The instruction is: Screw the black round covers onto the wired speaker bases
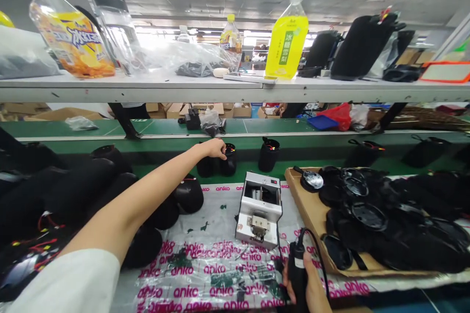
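My left hand [216,148] is stretched far forward over the green belt, its fingers closed at the rim of a black cylindrical housing [229,167] with colored wires in its open top. Another black housing [204,166] stands just left of it, partly behind my wrist. In my right hand [312,279], near the front edge, is a black corded electric screwdriver [298,271], its cable looping from the top. Between my hands a white screw feeder [259,210] sits on the plastic sheet printed "anko" [205,281].
A cardboard tray [308,215] of black round parts [367,215] lies to the right. Black housings [106,195] crowd the left side. More housings [269,156] stand along the green belt [249,168]. Above runs a shelf [205,89] with a yellow drink bottle [288,39].
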`<action>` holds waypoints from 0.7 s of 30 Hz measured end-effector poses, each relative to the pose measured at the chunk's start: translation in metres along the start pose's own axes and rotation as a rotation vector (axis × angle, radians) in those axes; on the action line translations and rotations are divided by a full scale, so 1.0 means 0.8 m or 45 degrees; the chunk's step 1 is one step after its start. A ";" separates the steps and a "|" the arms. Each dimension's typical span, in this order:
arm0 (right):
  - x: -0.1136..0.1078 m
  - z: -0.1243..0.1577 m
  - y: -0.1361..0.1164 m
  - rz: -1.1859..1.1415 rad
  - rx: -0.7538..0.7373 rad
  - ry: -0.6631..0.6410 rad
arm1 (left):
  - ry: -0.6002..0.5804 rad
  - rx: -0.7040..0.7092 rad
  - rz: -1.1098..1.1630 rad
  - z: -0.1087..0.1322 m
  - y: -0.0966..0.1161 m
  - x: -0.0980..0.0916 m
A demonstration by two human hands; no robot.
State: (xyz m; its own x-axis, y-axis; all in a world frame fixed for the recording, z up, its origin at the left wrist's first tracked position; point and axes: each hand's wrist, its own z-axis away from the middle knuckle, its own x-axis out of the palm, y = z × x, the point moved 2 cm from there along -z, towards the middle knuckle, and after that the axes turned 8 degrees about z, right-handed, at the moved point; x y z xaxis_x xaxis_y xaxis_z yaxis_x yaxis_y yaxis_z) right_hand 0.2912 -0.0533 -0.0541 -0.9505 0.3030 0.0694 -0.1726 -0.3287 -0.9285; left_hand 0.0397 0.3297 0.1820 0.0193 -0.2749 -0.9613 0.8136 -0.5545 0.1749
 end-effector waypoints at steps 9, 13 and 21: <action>-0.014 -0.014 0.007 -0.031 0.114 -0.132 | 0.084 -0.281 0.016 0.031 -0.058 -0.028; -0.008 -0.005 -0.002 -0.060 0.092 -0.076 | 0.002 -0.494 0.056 0.043 -0.082 -0.017; 0.002 0.006 -0.015 -0.061 0.029 -0.030 | 0.168 -0.493 0.161 0.067 -0.091 0.000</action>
State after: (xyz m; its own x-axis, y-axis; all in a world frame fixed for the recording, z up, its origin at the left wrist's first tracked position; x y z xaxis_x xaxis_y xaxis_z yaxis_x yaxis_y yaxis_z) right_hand 0.2905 -0.0528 -0.0413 -0.9467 0.2981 0.1224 -0.2237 -0.3346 -0.9154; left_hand -0.0502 0.3279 0.1807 0.1865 -0.2046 -0.9609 0.9578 -0.1799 0.2242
